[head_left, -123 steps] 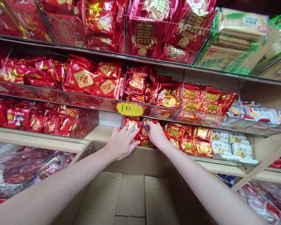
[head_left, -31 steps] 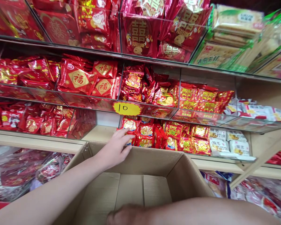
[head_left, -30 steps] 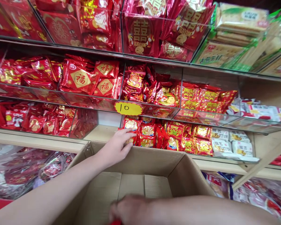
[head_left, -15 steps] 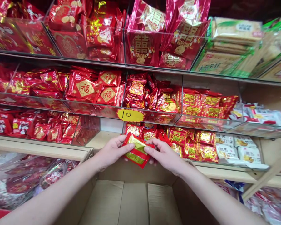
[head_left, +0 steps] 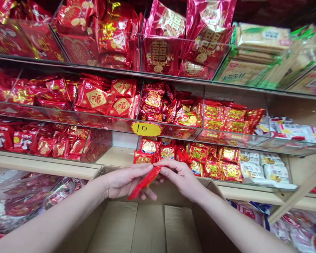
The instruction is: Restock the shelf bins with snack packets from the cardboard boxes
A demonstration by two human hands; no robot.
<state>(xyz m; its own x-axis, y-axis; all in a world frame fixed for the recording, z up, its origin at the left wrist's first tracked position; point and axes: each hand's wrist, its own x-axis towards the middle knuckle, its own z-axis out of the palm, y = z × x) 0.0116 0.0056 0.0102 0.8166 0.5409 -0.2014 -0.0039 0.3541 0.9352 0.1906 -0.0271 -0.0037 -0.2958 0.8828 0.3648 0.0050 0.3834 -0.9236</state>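
Observation:
A small red snack packet hangs tilted over the cardboard box, turned almost edge-on. My right hand pinches its upper end between thumb and fingers. Beside and behind the packet is my left hand, its fingers spread and its thumb reaching towards the packet's upper end. Whether the left thumb touches the wrapper I cannot tell. Just beyond the hands, red and gold packets stand in the lowest shelf bin.
Clear-fronted shelf bins hold red packets, pink-red bags and green-edged cracker packs. A yellow price tag marked 10 hangs on the middle shelf. Plastic-bagged goods lie at lower left, and a wooden shelf edge borders the box.
The packet has turned from showing its gold-banded face to nearly edge-on, its lower end swinging left. My left hand's fingers have loosened and spread, while the right keeps its pinch.

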